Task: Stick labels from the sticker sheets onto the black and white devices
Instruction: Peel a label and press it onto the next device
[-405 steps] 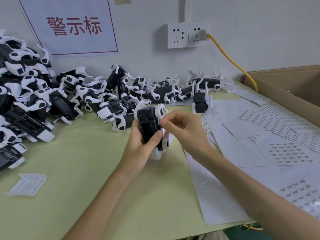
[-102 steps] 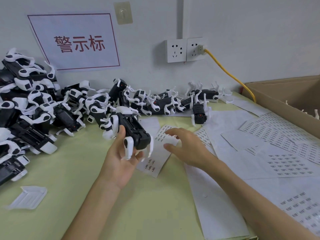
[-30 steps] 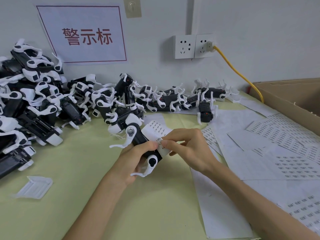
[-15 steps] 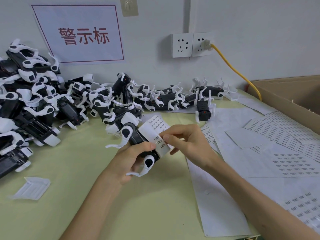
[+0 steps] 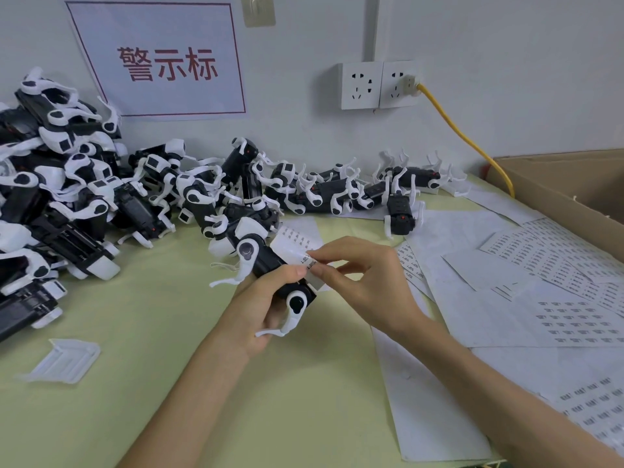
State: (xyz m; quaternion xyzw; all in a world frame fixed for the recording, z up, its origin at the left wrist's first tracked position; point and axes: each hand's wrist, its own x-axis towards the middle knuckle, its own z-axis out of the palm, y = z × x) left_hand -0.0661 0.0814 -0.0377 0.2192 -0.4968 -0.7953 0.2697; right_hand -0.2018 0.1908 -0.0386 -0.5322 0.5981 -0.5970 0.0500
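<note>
My left hand [image 5: 260, 309] grips a black and white device [image 5: 270, 265] above the yellow-green table, its white legs sticking out on both sides. A small sticker sheet [image 5: 293, 246] lies over the device's top, pinned under my left thumb. My right hand [image 5: 368, 282] pinches a label [image 5: 312, 261] at the near edge of that sheet with thumb and forefinger. A large heap of the same devices [image 5: 77, 197] fills the left and back of the table.
Several white sticker sheets [image 5: 557, 312] cover the table's right side. An open cardboard box [image 5: 574, 197] stands at the far right. A yellow cable [image 5: 466, 140] runs from the wall socket. A white plastic piece [image 5: 64, 361] lies at front left.
Since half a second ago my right fingers have closed tighter on a label at the sheet's near edge. The device and left hand have barely shifted.
</note>
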